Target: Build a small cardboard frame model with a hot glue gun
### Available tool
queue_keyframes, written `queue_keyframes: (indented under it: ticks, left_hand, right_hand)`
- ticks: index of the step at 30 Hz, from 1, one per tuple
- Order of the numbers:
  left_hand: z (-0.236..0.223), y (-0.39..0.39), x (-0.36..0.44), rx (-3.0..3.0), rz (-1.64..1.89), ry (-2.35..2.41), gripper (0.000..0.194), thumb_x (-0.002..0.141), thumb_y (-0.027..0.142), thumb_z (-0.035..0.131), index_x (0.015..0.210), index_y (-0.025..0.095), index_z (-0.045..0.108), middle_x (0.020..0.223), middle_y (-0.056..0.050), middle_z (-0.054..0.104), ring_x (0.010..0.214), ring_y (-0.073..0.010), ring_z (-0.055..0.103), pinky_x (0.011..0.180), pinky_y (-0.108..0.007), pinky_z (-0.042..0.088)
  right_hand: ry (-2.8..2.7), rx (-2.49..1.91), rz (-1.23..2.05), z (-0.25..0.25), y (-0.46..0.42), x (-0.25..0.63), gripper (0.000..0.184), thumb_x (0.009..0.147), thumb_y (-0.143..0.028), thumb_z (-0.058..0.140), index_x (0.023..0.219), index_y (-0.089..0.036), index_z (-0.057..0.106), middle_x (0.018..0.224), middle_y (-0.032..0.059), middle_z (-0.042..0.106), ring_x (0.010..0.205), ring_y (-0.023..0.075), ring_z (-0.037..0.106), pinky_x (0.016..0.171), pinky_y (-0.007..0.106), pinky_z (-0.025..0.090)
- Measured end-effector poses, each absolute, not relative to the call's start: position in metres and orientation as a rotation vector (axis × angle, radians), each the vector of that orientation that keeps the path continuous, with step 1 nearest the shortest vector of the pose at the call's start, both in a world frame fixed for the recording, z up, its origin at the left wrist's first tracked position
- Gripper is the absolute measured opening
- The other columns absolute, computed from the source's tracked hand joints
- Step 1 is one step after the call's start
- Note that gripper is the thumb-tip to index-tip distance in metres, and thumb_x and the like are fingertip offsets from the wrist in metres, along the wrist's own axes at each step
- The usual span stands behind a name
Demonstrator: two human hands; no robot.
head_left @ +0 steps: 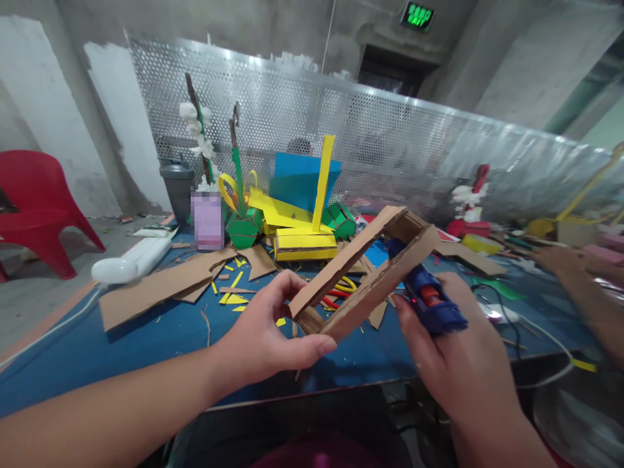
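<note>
My left hand (280,325) grips the near left end of a long open cardboard frame (375,292), its thumb along the lower edge. The frame is held tilted above the table, its far end raised to the right. In my right hand (453,351) is a blue glue gun (431,299) with an orange part and a small red light. The glue gun's front reaches behind the frame's right end, so its tip is hidden. Red and yellow scissor-like handles (344,289) show through the frame's opening.
Cardboard strips (160,286) and yellow scraps litter the blue table (185,364). Behind stand a yellow paper model (307,240), a green hexagonal pot (244,227) and a dark cup (178,185). A white lamp-like object (134,260) lies left. Another person's arm (580,279) is at right.
</note>
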State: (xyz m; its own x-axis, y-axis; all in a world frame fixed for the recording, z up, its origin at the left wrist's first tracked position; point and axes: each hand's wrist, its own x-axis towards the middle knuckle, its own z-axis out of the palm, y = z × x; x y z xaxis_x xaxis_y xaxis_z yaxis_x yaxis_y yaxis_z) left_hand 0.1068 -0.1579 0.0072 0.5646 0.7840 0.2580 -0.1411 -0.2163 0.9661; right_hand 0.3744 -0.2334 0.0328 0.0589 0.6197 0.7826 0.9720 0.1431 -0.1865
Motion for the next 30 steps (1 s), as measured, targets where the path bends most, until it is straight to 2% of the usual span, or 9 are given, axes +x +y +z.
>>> queue_keyframes:
  ticks: [9, 16, 21, 27, 30]
  left_hand:
    - [0.004, -0.157, 0.107, 1.575, 0.947, 0.556, 0.066, 0.075, 0.057, 0.1, 0.111, 0.024, 0.056, 0.11, -0.002, 0.068, 0.092, -0.0161, 0.063, 0.079, -0.027, 0.051]
    - [0.007, -0.16, 0.106, 1.579, 0.956, 0.558, 0.065, 0.075, 0.057, 0.1, 0.11, 0.023, 0.057, 0.107, -0.001, 0.066, 0.09, -0.0157, 0.061, 0.077, -0.027, 0.049]
    - [0.008, -0.159, 0.107, 1.593, 0.972, 0.54, 0.064, 0.074, 0.056, 0.1, 0.111, 0.023, 0.058, 0.106, -0.001, 0.066, 0.09, -0.0165, 0.061, 0.077, -0.028, 0.049]
    - [0.006, -0.158, 0.108, 1.602, 0.972, 0.518, 0.063, 0.075, 0.054, 0.1, 0.111, 0.023, 0.058, 0.107, -0.001, 0.066, 0.091, -0.0151, 0.06, 0.078, -0.027, 0.048]
    - [0.006, -0.158, 0.108, 1.596, 0.979, 0.523, 0.064, 0.075, 0.053, 0.1, 0.113, 0.023, 0.058, 0.11, -0.001, 0.066, 0.091, -0.015, 0.06, 0.079, -0.027, 0.049]
  right_hand:
    - [-1.68, -1.508, -0.507, 0.034, -0.233, 0.375, 0.019, 0.107, -0.048, 0.062, 0.107, -0.029, 0.061, 0.085, 0.0017, 0.063, 0.07, 0.026, 0.058, 0.065, 0.039, 0.041]
    - [-1.686, -1.397, -0.447, 0.036, -0.233, 0.377, 0.018, 0.107, -0.045, 0.065, 0.116, -0.03, 0.061, 0.102, 0.005, 0.066, 0.085, 0.0281, 0.063, 0.074, 0.042, 0.048]
    - [-1.694, -1.34, -0.465, 0.035, -0.234, 0.375, 0.016, 0.106, -0.042, 0.066, 0.114, -0.029, 0.06, 0.102, 0.0057, 0.063, 0.085, 0.0284, 0.062, 0.072, 0.043, 0.048]
    - [-1.6, -1.363, -0.281, 0.035, -0.241, 0.365, 0.018, 0.107, -0.039, 0.056, 0.121, -0.028, 0.06, 0.102, 0.0068, 0.061, 0.08, 0.0282, 0.061, 0.073, 0.048, 0.048]
    - [-1.586, -1.395, -0.298, 0.034, -0.241, 0.364, 0.016, 0.107, -0.039, 0.058, 0.12, -0.029, 0.059, 0.107, 0.0086, 0.062, 0.086, 0.0304, 0.063, 0.072, 0.048, 0.049]
